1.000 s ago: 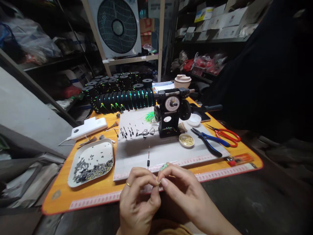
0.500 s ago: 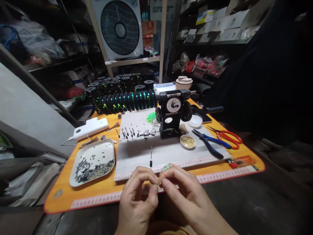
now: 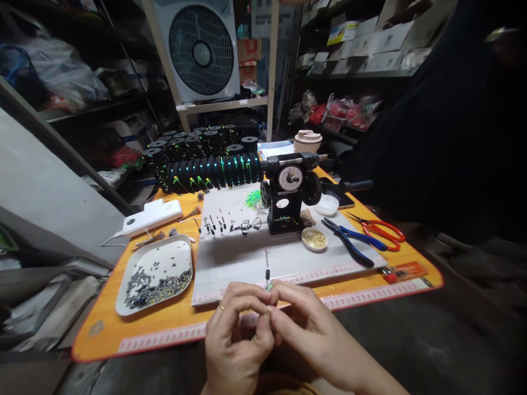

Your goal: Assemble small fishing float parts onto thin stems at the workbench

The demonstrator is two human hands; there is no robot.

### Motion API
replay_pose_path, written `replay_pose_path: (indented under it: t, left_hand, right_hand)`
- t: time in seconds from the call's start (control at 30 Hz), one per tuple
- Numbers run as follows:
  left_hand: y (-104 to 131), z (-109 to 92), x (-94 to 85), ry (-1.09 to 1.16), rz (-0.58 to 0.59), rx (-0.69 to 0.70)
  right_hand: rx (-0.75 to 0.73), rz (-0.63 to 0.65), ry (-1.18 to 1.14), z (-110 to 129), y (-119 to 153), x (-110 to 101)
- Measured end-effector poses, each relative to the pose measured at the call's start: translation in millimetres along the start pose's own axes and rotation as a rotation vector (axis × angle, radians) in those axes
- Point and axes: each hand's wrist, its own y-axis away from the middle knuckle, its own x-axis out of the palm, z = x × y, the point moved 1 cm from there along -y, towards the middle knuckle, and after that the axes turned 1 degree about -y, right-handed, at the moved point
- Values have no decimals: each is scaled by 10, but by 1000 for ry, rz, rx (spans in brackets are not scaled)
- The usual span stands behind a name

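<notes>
My left hand (image 3: 236,334) and my right hand (image 3: 302,329) meet fingertip to fingertip at the near edge of the orange mat (image 3: 164,323). Together they pinch a thin line with a small float (image 3: 267,267) on it, a black and red piece that stands up just beyond my fingers over the grey board (image 3: 247,255). A ring shows on my left hand. What sits between the fingertips themselves is too small to make out.
A black winding machine with a dial (image 3: 290,195) stands on the board, a long row of black spools (image 3: 209,170) to its left. A white tray of small dark parts (image 3: 154,272) lies left; a dish of gold beads (image 3: 314,238), blue pliers (image 3: 349,241) and red scissors (image 3: 381,230) lie right.
The float on the line has shifted to the right and a little farther from me. My hands stay pinched together, moved slightly right and closer to my body.
</notes>
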Motion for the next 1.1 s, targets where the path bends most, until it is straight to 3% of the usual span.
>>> replay_pose_path:
  t: [0.17,0.3,0.43,0.6,0.8,1.0,1.1]
  left_hand:
    - [-4,16,32,41,-20,11]
    - [-8,17,31,89,-51,-33]
    - [-11,10,32,229,-75,-187]
    - [-21,-7,24,448,-32,-429]
    - [-112,47,-76,449,168,-517]
    - [-268,124,-151,568,409,-586]
    - [-370,118,-167,591,494,-612]
  right_hand:
    - [-40,-17,105,-12,13,24]
    - [-168,-86,251,-9,31,14]
    - [-431,-226,337,7,48,-34]
    - [-688,-180,333,27,4,-107]
    - [-701,-149,548,-25,-50,-179]
    - [-664,-6,596,34,-85,-277]
    - [-660,-15,587,37,-105,-302]
